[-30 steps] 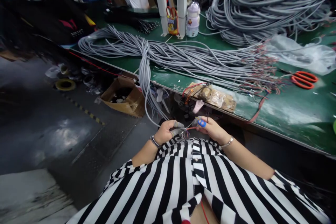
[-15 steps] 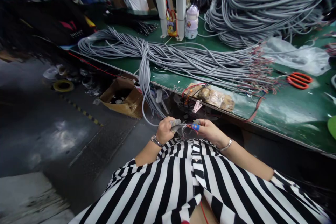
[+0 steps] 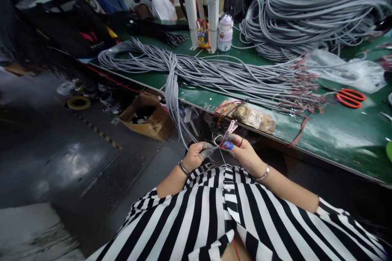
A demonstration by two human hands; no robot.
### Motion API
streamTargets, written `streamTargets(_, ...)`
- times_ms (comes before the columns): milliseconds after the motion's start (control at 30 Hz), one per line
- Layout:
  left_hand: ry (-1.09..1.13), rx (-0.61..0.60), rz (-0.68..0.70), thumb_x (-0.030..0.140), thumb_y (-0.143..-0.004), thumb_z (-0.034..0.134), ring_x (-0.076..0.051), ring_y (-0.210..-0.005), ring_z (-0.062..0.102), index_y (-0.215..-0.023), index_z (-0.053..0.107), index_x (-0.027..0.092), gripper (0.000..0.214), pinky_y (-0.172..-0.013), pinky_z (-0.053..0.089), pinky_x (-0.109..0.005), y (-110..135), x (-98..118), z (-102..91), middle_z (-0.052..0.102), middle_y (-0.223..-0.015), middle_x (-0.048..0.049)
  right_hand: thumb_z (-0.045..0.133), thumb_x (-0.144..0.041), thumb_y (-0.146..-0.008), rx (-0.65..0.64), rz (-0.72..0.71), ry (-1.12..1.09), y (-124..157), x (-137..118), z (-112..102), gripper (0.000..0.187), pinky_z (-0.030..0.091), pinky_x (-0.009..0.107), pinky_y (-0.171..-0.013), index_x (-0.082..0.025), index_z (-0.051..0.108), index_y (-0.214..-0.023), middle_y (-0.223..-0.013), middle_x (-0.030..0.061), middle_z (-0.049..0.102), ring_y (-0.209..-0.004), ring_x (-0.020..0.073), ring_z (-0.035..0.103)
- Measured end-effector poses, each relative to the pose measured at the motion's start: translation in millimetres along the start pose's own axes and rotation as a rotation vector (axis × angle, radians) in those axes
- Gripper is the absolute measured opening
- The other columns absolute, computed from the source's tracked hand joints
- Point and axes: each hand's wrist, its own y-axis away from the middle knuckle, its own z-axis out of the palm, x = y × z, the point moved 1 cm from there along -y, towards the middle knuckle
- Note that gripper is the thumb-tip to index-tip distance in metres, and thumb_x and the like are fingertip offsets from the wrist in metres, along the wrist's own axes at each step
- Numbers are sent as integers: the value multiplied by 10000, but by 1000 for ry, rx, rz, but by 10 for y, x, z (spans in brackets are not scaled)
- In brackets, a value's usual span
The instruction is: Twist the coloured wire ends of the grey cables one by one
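Gripped in my left hand (image 3: pixel 196 157) is the end of a grey cable, its fingertips wrapped in grey covers. Thin coloured wires (image 3: pixel 226 147), red ones among them, fan out of the cable end toward my right hand (image 3: pixel 241 151). That hand pinches the wires between thumb and fingers; a blue wrap (image 3: pixel 228 145) covers the thumb tip. Loose pale strands stick up and down between both hands. A hanging loop of grey cables (image 3: pixel 173 98) runs from the bench edge down toward my left hand. Close above my right hand is a pink clothes peg (image 3: pixel 232 126).
On the green bench (image 3: pixel 324 130) lies a long bundle of grey cables (image 3: pixel 232 71) with stripped ends at right. Orange-handled scissors (image 3: pixel 350 98), a plastic bag (image 3: pixel 352 71), a lilac bottle (image 3: pixel 226 32) and a big cable coil (image 3: pixel 306 12) are there too. A cardboard box (image 3: pixel 150 116) stands below; a person (image 3: pixel 163 0) sits beyond.
My right hand has shifted slightly up, and the thin wires are now spread apart, with pale strands separated from the coloured ones. My left hand keeps its hold. The camera view has tilted slightly.
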Motion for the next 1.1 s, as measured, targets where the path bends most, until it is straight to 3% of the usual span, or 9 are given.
streamTargets(133, 38, -14, -14, 459, -842, 643, -88, -523, 515, -841, 714, 118, 349, -579, 498, -218, -16, 10, 36, 633, -628, -28, 736, -368, -780, 20, -208, 221, 45, -44, -9, 172, 520, 306, -669, -221, 673, -844, -761, 35, 682, -673, 160, 617)
streamTargets(233, 85, -37, -45, 481, -833, 645, -112, -588, 568, -826, 711, 113, 373, -596, 497, -222, -40, 33, 58, 659, -672, -48, 620, -256, -864, -165, -601, 700, 99, -129, -33, 88, 519, 298, -663, -206, 682, -900, -805, 63, 684, -715, 170, 627)
streamTargets(333, 176, -51, -82, 505, -813, 659, -118, -598, 572, -789, 699, 107, 401, -584, 477, -219, -71, 55, 62, 648, -655, -47, 529, -143, -875, -299, -896, 1062, 140, -209, -32, 162, 515, 272, -641, -183, 649, -976, -868, 86, 679, -747, 168, 635)
streamTargets(500, 321, -115, -182, 551, -784, 669, -66, -467, 418, -740, 668, 96, 457, -464, 349, -186, -87, 9, 4, 530, -529, 6, 467, -97, -841, -280, -1024, 1078, 146, -311, -28, 333, 548, 278, -692, -204, 595, -1129, -969, 89, 670, -829, 173, 658)
streamTargets(667, 368, -196, -210, 567, -745, 698, -49, -444, 341, -671, 633, 101, 476, -440, 282, -185, -79, -33, -20, 451, -487, 32, 448, -58, -822, -334, -967, 1104, 75, -193, -22, 531, 555, 315, -850, -192, 472, -1336, -1199, 128, 650, -1056, 197, 650)
streamTargets(833, 379, -313, -215, 575, -733, 699, -52, -438, 338, -660, 645, 96, 487, -425, 269, -187, -119, 8, -83, 455, -484, 23, 503, -134, -883, -385, -843, 1187, 24, -215, -78, 247, 517, 253, -696, -177, 625, -1094, -988, 103, 687, -817, 161, 647)
streamTargets(900, 355, -399, -226, 557, -750, 691, -67, -445, 389, -727, 692, 92, 466, -432, 303, -191, -156, 23, -150, 521, -512, -6, 503, -185, -912, -466, -693, 1092, 29, -297, -130, 175, 489, 249, -679, -170, 657, -993, -900, 85, 665, -766, 149, 615)
streamTargets(1000, 279, -562, -202, 518, -782, 679, -139, -562, 567, -800, 739, 99, 424, -536, 443, -230, -237, 49, -240, 668, -652, -94, 526, -330, -927, -518, -342, 740, 36, -329, -227, 225, 454, 237, -613, -160, 649, -846, -749, 39, 615, -658, 122, 555)
streamTargets(1100, 210, -641, -120, 488, -797, 677, -201, -681, 657, -827, 756, 107, 391, -653, 515, -275, -333, 89, -270, 722, -755, -141, 636, -497, -828, -298, 32, 309, 9, -191, -337, 365, 296, 190, -420, -168, 553, -692, -527, -50, 443, -445, 58, 346)
